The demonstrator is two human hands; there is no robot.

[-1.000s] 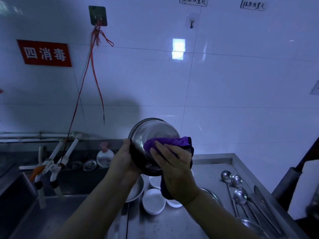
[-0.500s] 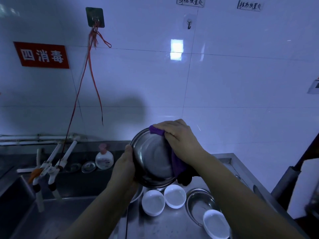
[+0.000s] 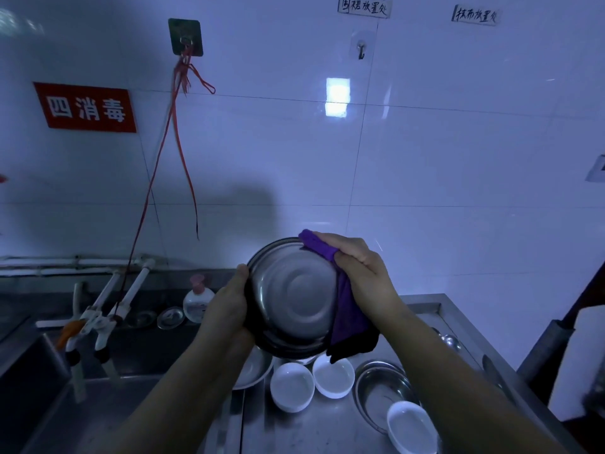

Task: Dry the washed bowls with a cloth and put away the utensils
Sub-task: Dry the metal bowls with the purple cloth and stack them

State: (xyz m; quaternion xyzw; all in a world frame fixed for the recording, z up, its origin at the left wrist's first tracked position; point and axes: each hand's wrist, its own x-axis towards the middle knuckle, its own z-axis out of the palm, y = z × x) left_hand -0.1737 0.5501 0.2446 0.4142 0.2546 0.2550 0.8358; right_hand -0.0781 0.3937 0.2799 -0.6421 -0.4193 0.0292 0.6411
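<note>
The long stainless steel counter point(image 3: 327, 430) carried the washed things, with the dark sink basin point(image 3: 29, 365) at its left end. Above the middle of the counter, the round stainless steel bowl point(image 3: 294, 299) was held up in the air, tilted so that its inside faced the person. The left hand point(image 3: 229, 309) gripped the left rim of this bowl, fingers curled behind it. The right hand point(image 3: 363, 276) pinched the purple cloth point(image 3: 347, 312) over the upper right rim, thumb inside; the cloth hung down along the right side of the bowl. Compared with half a second before, both hands kept nearly the same hold, and the right hand with the cloth sat slightly more to the right on the rim. A second earlier the cloth was pressed at the front of the bowl.

Below, a shallow steel dish point(image 3: 376, 385) lay near the right front edge of the counter, with a white ceramic bowl point(image 3: 412, 427) overlapping its front. Two small white bowls point(image 3: 291, 391) stood just beside each other in the middle. A clear soap bottle with a pink cap point(image 3: 198, 301) stood at the back edge.
</note>
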